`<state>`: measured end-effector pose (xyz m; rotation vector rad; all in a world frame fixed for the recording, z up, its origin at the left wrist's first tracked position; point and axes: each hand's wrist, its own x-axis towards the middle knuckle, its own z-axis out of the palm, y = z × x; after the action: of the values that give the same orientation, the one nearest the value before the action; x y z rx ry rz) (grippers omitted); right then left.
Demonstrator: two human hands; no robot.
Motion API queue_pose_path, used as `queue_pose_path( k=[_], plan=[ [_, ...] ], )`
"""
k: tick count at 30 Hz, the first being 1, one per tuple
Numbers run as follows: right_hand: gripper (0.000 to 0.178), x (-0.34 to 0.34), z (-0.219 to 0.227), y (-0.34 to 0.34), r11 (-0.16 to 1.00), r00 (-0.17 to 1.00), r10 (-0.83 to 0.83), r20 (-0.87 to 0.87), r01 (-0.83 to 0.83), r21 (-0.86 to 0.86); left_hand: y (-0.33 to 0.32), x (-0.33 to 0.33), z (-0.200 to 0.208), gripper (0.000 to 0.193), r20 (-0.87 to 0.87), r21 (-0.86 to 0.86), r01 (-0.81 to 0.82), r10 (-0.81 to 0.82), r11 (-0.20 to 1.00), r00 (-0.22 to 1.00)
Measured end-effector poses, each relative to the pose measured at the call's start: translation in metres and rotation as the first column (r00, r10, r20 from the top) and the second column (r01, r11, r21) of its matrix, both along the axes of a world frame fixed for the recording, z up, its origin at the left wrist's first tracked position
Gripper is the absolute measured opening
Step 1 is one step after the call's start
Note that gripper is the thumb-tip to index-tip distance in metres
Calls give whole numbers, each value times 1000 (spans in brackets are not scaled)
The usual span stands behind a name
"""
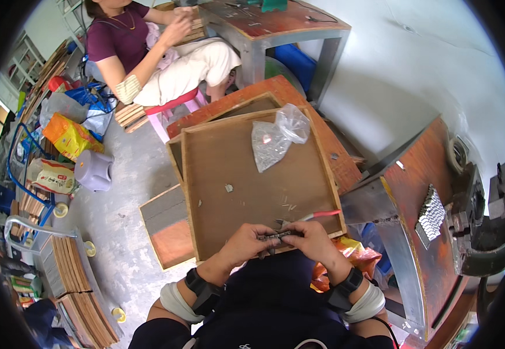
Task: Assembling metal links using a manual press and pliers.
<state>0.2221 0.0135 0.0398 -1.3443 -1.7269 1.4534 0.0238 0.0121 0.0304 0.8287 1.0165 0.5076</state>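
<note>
Two-handed pinch: my left hand (244, 242) and right hand (315, 239) grip a small dark piece (276, 236).
I hold it at the near edge of the wooden tray (238, 160), likely to catch strays.

Soft, bright light washes the wall (380, 70), while the curved outer edges seem blurred.

Hands (244, 242) (313, 241) (both) on a slim piece (274, 236)

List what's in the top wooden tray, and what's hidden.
Inside the tray: a clear bag, thin slivers, a small grey scrap and a red-handled tool. Covered: whatever lies under the bag, and the near edge behind the left grip and right grip.
</note>
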Motion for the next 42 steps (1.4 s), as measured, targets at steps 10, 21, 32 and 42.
queue_pose_path(
  k=[10, 21, 32, 42],
  plan=[
    [14, -18, -11, 14, 949, 964, 14, 265, -96, 300, 2, -72, 6, 17, -72, 145, 132, -122, 981, 990],
    [19, -63, -68, 30, 953, 848, 15, 529, -173, 250, 6, -72, -19, 27, 233, -155, -318, 347, 935, 908],
    [17, -4, -47, 36, 933, 954, -209, 216, 128, 335, 14, -72, -23, 25, 205, -163, -177, 209, 970, 956],
    [20, 27, -57, 73, 914, 866, -286, 409, 118, 388, 1, -82, -31, 23, 103, -179, -332, 354, 926, 930]
  ],
)
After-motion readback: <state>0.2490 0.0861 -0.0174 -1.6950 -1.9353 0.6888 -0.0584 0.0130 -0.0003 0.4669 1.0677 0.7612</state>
